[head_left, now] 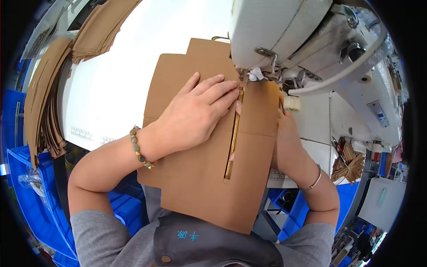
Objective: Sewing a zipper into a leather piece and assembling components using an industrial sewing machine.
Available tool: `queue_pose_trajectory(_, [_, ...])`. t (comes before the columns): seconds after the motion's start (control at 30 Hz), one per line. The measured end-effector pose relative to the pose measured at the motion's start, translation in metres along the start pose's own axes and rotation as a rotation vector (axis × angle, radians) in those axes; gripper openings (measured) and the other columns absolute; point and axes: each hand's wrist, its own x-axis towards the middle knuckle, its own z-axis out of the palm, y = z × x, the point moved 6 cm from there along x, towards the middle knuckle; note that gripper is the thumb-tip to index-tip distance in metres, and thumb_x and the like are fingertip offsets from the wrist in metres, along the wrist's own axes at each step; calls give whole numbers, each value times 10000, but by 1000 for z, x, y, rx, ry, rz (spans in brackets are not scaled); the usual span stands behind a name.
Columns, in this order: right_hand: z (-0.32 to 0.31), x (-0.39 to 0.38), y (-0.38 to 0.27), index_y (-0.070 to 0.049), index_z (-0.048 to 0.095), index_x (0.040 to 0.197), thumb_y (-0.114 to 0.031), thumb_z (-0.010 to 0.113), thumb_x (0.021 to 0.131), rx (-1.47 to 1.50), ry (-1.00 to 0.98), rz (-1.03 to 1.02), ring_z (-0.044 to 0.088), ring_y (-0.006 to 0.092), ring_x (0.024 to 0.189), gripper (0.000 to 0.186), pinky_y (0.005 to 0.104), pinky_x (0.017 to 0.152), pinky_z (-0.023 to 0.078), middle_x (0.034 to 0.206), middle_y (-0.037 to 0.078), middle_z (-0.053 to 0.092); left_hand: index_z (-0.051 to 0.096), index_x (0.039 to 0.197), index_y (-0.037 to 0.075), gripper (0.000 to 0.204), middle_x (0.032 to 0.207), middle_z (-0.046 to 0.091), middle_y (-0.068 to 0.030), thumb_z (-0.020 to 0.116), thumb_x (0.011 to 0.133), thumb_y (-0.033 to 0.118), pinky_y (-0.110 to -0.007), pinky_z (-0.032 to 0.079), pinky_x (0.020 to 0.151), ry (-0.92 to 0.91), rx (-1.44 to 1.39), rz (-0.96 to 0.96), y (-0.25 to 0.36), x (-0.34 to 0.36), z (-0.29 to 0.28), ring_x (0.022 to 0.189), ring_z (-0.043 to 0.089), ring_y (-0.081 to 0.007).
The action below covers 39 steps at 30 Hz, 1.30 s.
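A brown leather-like panel with cut corners and a long slot lies under a white sewing machine's head. A gold zipper shows through the slot, its top end just below the presser-foot area. My left hand rests open on the panel left of the zipper, fingertips near the foot. My right hand grips the panel's right edge, its fingers partly hidden behind the panel. Bits of skin show in the slot beneath.
Brown cut-piece stacks lie on the white worktable at left. Brown scraps and tools sit at right. Blue bins stand below the table's edges. A pale hose curves beside the machine.
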Motion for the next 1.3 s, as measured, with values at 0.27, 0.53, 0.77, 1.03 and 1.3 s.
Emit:
queue_pose_trajectory(0.27, [-1,-2,-1,-42,629,1413,-471,771,819,-24,14,-33,652,331,1164,747,679,1150,348,1269,118,697,595,1440,52,444,1481,576,-126,591,998,89,-585,369,1196,47,-8,16,1,2,-3,1429,505,-347])
queue_pose_trajectory(0.53, [2,-3,3,-42,643,1379,-335,748,835,-10,2,-14,635,358,1199,628,668,1153,349,1263,145,690,641,1367,48,376,1357,651,-107,607,1000,120,-518,432,1145,73,43,42,2,9,-10,1338,575,-331])
queue_pose_trajectory(0.77, [5,-2,11,-56,645,1379,-251,737,836,59,12,-11,634,371,1204,585,582,1180,368,1266,161,688,698,1270,45,309,1280,690,-91,651,984,154,-438,477,1090,138,22,62,2,12,-13,1277,618,-300])
queue_pose_trajectory(1.03, [-19,-2,24,-55,710,1115,-122,759,771,94,-77,124,664,365,1069,354,508,1078,477,1121,168,717,701,1263,49,335,1297,690,-88,682,986,235,-435,482,1092,128,49,59,1,11,-13,1275,621,-292])
queue_pose_trajectory(1.3, [-44,-3,25,-64,715,962,-178,775,842,-83,298,283,674,341,952,176,483,979,539,1035,143,714,699,1269,46,489,1306,683,-101,745,927,391,-444,481,1090,119,24,69,0,11,-15,1269,617,-307])
